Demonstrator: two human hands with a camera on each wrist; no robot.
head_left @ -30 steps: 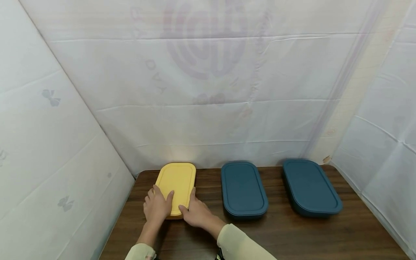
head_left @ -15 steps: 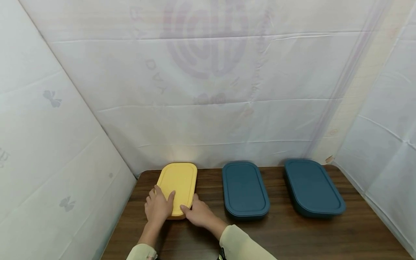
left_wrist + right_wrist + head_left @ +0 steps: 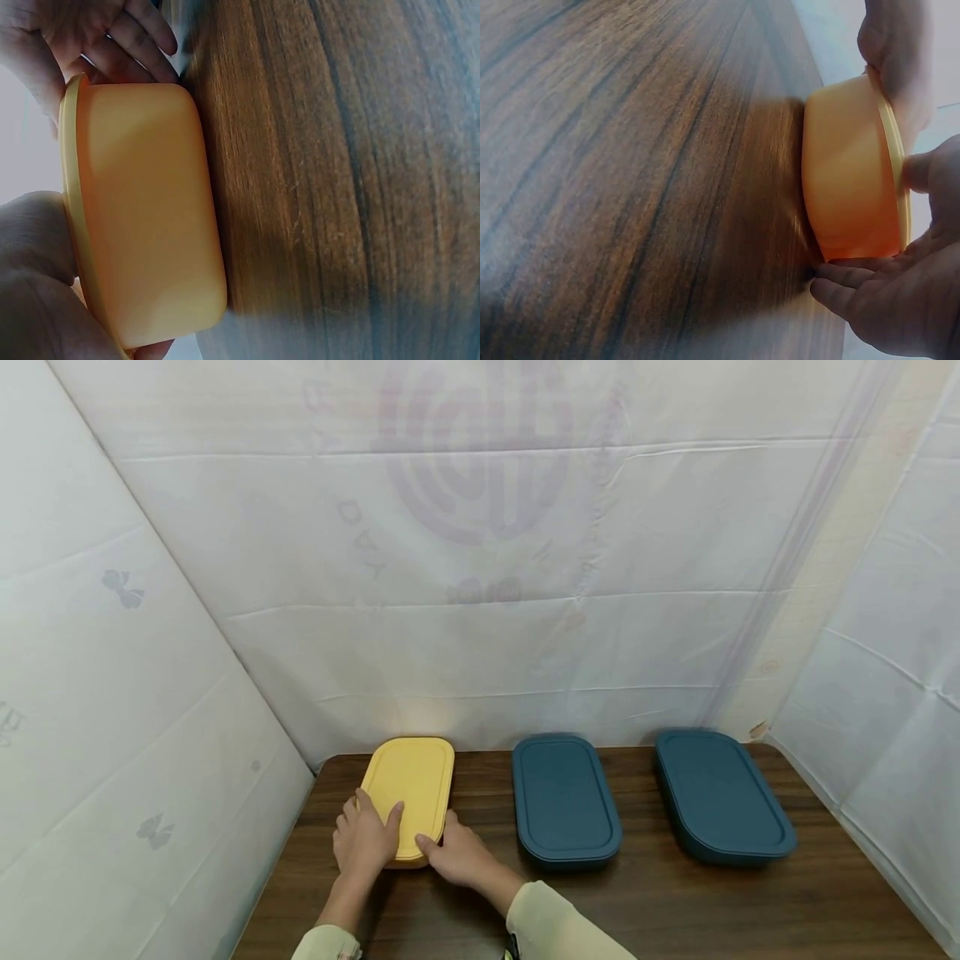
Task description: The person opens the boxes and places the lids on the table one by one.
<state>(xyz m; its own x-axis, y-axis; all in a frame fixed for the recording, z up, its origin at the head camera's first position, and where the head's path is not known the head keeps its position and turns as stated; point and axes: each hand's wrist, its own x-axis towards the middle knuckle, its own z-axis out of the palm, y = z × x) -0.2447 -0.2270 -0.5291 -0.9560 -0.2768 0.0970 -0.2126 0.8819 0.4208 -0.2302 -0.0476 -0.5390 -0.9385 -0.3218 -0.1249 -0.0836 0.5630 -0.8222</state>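
Observation:
A yellow lidded food container (image 3: 411, 789) stands on the table's left part, near the white backdrop. My left hand (image 3: 363, 835) grips its left side, thumb lying on the lid. At the near right corner my right hand (image 3: 461, 852) holds it, thumb on the lid's edge and fingers along the side wall. In the left wrist view the container's near wall (image 3: 146, 210) rests against the wood, its lid rim intact all along. The right wrist view shows my right hand (image 3: 907, 307) with its thumb on the lid and fingers low on the wall. Whatever is inside stays hidden.
Two dark blue lidded containers stand to the right on the brown wooden table (image 3: 675, 918): one in the middle (image 3: 566, 797), the other farther right (image 3: 723, 793). White printed sheets (image 3: 480, 652) rise behind and at both sides.
My right forefinger has drawn back slightly along the container's right side toward me. The left hand keeps its hold. All containers stay in place; the head view has shifted a little.

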